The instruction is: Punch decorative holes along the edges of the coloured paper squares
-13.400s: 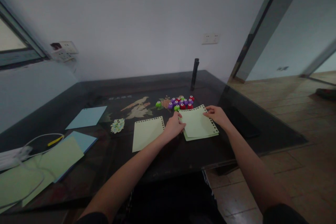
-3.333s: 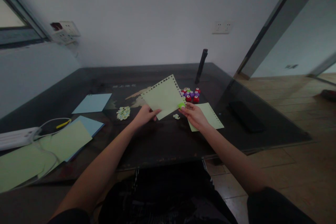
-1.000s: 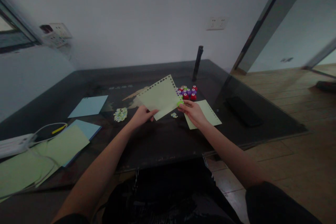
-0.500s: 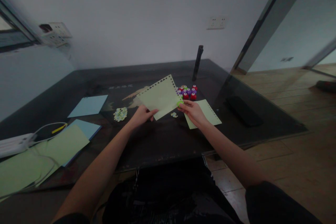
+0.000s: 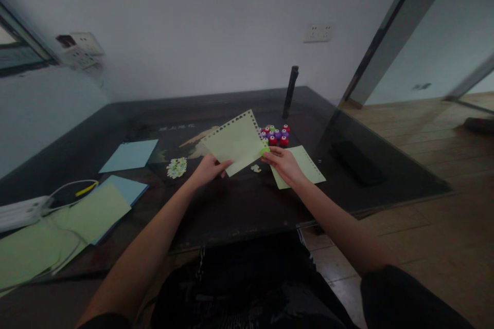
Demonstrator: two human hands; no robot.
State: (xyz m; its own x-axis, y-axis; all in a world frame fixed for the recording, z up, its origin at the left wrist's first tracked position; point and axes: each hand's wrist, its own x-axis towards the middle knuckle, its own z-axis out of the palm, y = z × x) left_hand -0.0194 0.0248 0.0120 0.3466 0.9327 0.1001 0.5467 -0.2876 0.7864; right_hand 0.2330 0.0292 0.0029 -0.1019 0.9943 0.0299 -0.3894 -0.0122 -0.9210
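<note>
A pale green sheet of paper (image 5: 236, 143) is held tilted above the dark table, with small punched holes along its top and right edges. My left hand (image 5: 210, 169) pinches its lower left corner between thumb and fingers. At the sheet's right edge, my right hand (image 5: 283, 163) is closed on a small bright green craft punch (image 5: 265, 151), which sits over the paper's edge. Under and beside my right hand lies another pale green sheet (image 5: 304, 164), with holes along one side. A few punched paper bits (image 5: 256, 168) lie between my hands, and a larger heap of bits (image 5: 176, 167) is at left.
Several red, purple and green craft punches (image 5: 284, 141) stand behind the held sheet. Blue sheets (image 5: 131, 155), more green paper (image 5: 102, 211), a white power strip (image 5: 23, 212) with its cable and a yellow object (image 5: 86, 189) are at left. A black flat case (image 5: 357, 163) lies at right.
Almost nothing differs. Both hands keep their hold on the sheet and the green punch, and the view has shifted very slightly.
</note>
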